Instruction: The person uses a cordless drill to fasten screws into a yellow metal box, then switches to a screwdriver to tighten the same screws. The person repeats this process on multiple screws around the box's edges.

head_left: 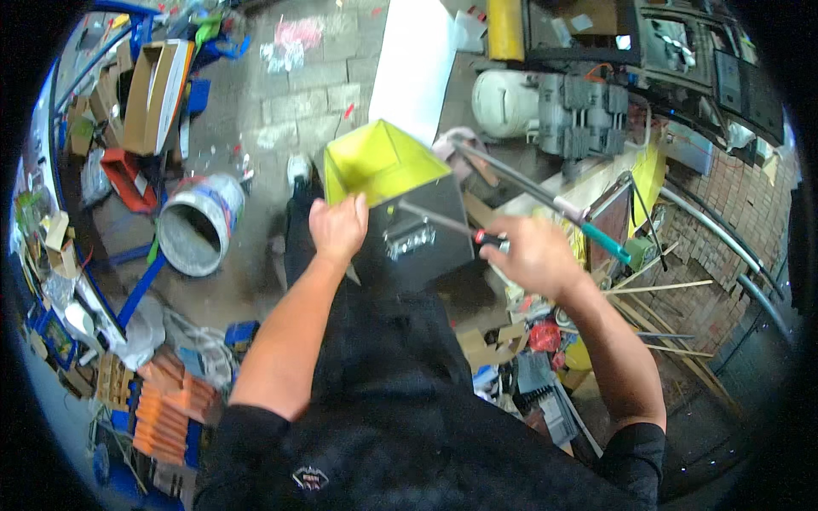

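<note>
Right fingers [509,228] around a screwdriver [461,227]

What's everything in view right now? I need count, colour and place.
Box: one, dark outside, yellow inside, centre
Metal fitting: one, silver, on the box's dark face
Screwdriver: one, red-and-black handle, in the right hand
Flat sheet: one, white, beyond the box
Bucket: one, mostly grey, left
Motor unit with tank: one, grey and white, upper right
Rod with grip: one, grey, teal grip, right of the box
Long cardboard carton: one, brown, upper left
Wooden strips: several, pale, right
Ribbed pieces: several, orange, lower left
Small clutter: too jumbled to count
Left hand: one, bare, at the box's rim
Right hand: one, bare, around the screwdriver handle
</note>
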A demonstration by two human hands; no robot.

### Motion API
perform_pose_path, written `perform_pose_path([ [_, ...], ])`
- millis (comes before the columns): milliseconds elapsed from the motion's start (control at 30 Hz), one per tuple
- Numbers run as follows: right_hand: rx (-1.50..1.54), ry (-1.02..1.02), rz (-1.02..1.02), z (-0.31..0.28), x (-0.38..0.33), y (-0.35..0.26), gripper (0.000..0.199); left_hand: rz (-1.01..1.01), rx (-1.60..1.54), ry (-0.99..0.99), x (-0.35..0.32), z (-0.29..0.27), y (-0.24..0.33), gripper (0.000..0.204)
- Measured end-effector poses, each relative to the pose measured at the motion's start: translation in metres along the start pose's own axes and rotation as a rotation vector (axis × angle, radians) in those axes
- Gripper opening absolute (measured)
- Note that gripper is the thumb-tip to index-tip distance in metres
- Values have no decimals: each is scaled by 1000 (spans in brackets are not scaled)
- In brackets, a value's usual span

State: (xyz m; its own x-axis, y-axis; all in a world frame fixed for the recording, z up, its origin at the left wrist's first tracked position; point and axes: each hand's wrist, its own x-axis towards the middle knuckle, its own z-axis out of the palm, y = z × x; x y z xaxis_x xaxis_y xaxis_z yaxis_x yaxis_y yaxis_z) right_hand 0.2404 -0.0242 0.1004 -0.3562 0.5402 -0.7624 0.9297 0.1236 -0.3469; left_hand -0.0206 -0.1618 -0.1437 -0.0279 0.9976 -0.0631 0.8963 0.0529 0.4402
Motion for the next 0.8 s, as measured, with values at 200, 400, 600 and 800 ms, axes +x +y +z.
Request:
perform_pose_path([
  [200,-55,131,155,63,38,-20,29,36,-37,36,18,4,0,38],
  [400,146,140,237,73,24,-16,30,68,-41,56,10,14,3,37],
  [600,750,259,425,154,36,-33,30,18,-32,15,18,7,2,39],
  [800,1666,94,679,146,36,-72,15,6,-27,-67,7,0,9,42],
])
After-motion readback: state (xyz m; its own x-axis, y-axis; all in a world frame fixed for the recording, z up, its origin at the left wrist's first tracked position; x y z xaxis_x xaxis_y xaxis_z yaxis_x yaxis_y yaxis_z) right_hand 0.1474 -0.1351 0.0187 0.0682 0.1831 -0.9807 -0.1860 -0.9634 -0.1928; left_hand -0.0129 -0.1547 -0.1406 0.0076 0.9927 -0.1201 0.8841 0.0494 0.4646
